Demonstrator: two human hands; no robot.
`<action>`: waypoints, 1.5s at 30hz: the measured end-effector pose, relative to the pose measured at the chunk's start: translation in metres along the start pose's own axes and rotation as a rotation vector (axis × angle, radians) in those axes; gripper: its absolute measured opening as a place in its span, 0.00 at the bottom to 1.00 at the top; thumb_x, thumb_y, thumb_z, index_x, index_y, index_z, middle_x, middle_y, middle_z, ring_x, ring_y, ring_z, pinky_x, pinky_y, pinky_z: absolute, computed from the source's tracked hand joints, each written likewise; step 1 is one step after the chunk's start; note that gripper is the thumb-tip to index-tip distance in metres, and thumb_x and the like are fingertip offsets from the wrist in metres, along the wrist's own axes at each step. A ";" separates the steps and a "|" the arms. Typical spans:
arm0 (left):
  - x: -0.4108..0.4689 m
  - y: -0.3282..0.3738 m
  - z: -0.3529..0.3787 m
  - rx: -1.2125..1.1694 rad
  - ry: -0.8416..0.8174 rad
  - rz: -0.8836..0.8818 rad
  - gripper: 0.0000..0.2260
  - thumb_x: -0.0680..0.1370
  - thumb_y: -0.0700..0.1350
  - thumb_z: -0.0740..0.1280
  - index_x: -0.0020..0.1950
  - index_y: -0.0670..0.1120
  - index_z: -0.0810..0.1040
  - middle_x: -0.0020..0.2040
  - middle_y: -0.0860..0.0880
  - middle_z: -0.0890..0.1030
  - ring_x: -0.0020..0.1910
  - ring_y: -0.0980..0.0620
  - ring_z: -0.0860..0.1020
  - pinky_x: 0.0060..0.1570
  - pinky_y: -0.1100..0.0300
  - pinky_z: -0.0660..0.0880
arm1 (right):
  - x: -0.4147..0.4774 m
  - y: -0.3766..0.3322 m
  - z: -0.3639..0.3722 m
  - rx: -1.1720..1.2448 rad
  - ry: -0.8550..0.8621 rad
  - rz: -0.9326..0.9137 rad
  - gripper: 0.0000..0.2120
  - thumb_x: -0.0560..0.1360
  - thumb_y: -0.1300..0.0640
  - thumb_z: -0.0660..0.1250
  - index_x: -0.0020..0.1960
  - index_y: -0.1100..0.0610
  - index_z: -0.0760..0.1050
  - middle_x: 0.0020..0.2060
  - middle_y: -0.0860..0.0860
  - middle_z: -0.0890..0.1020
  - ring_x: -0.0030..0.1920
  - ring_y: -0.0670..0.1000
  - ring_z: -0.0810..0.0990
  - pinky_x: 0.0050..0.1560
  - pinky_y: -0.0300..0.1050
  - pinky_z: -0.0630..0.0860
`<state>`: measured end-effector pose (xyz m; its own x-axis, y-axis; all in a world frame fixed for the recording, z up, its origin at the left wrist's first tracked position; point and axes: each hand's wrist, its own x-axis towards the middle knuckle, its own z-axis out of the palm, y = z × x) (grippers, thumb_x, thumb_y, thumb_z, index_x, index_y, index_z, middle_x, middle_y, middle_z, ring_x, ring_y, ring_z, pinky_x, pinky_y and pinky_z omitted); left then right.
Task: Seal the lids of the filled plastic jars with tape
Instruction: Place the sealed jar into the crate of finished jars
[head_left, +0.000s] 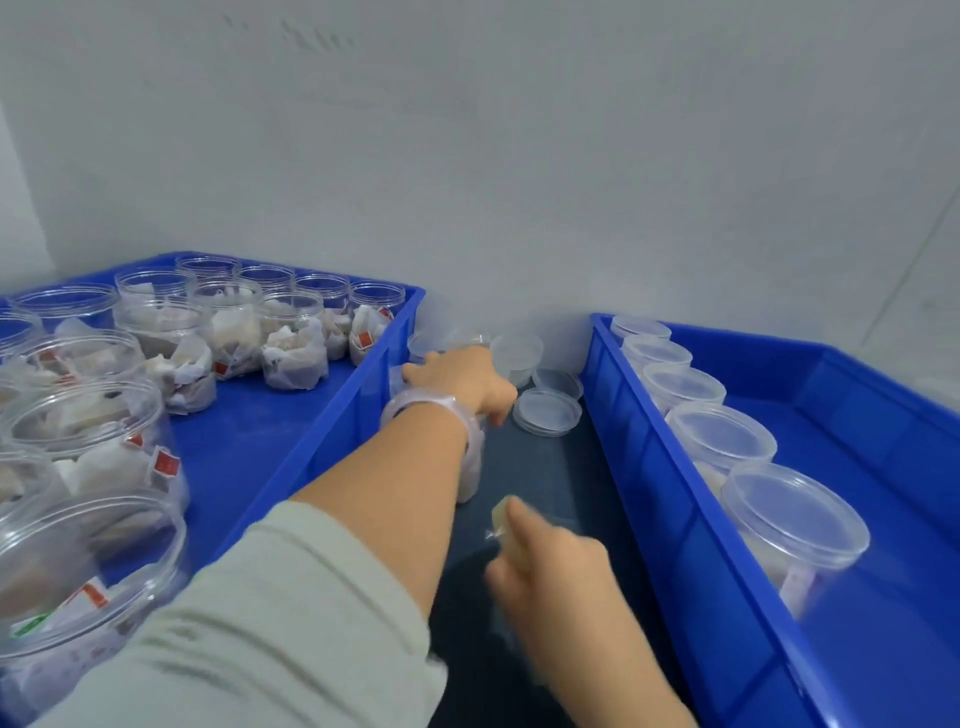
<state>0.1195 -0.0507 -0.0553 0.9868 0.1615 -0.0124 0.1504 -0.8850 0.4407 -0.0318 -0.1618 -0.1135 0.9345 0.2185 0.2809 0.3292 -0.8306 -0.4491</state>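
A filled clear plastic jar (474, 467) stands on the dark surface between the two blue trays. My left hand (460, 382) lies over its top, fingers curled down round the lid; my wrist hides most of the jar. Nearer to me, my right hand (553, 569) grips a pale yellowish tape roll (506, 514) with a clear strip end sticking out to the left. That hand is blurred. It hovers just below and right of the jar without touching it.
The blue tray (332, 415) on the left holds several filled jars without lids. The blue tray (654, 467) on the right holds a row of lidded jars (795, 514). Loose clear lids (548, 413) and an empty clear cup (517, 353) lie by the wall.
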 end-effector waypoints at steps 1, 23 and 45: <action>0.002 -0.001 0.000 0.040 -0.030 0.024 0.14 0.63 0.47 0.73 0.45 0.51 0.73 0.50 0.47 0.77 0.61 0.42 0.68 0.48 0.49 0.59 | 0.005 0.005 0.007 -0.048 -0.012 0.014 0.10 0.78 0.56 0.56 0.57 0.55 0.69 0.35 0.49 0.71 0.37 0.52 0.70 0.40 0.44 0.67; -0.019 -0.079 0.089 -1.290 0.278 0.042 0.39 0.71 0.72 0.46 0.68 0.48 0.73 0.61 0.48 0.79 0.62 0.51 0.76 0.65 0.53 0.71 | 0.118 0.046 0.054 1.305 0.154 0.111 0.14 0.68 0.60 0.72 0.53 0.54 0.81 0.51 0.49 0.85 0.54 0.47 0.82 0.52 0.38 0.78; -0.011 -0.084 0.084 -1.534 0.267 -0.007 0.37 0.61 0.77 0.49 0.53 0.55 0.80 0.59 0.48 0.81 0.62 0.49 0.77 0.68 0.47 0.67 | 0.114 0.037 0.030 0.883 0.205 -0.105 0.06 0.69 0.67 0.73 0.40 0.57 0.83 0.48 0.49 0.84 0.46 0.46 0.84 0.46 0.38 0.79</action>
<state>0.1016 -0.0150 -0.1679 0.9224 0.3812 0.0625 -0.2130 0.3669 0.9056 0.0913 -0.1526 -0.1236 0.8793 0.1055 0.4644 0.4740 -0.0988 -0.8750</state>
